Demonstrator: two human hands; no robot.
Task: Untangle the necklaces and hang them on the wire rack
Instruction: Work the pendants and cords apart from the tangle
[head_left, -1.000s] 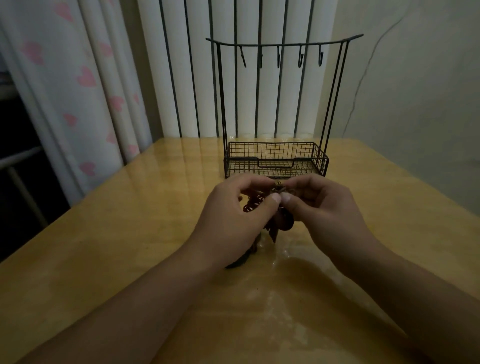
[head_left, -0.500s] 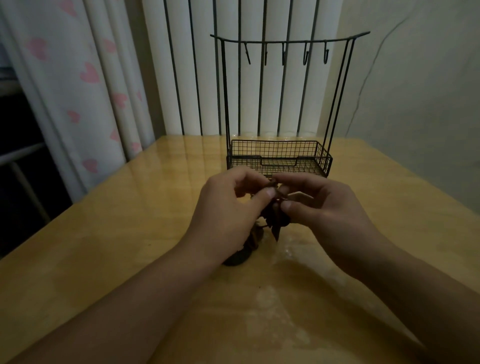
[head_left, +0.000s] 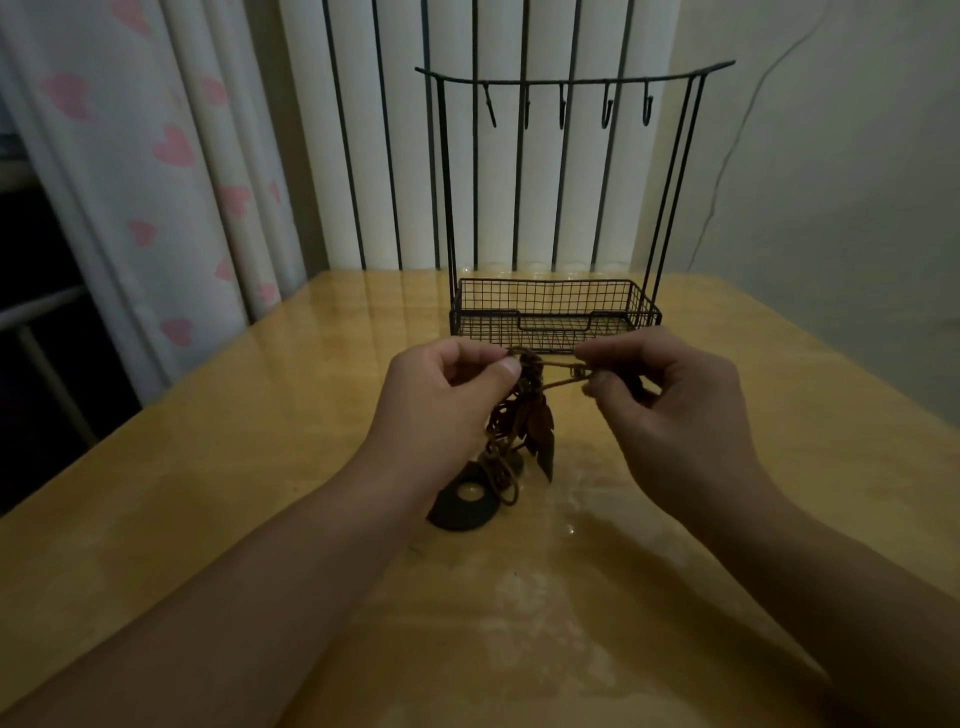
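Surface: glossy yellow wooden table in a dim room, heart-print curtain to the left.
Rack: one wire rack with five bare hooks, standing at the table's far edge.
Hands: left hand and right hand each pinch a cord.
Necklaces: tangled necklaces hang between the hands; black ring pendant rests on the table.
Unclear: number of necklaces.

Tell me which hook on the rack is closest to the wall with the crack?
The last hook at the right end of the wire rack's top bar; the other four hang further left, toward the heart curtain.
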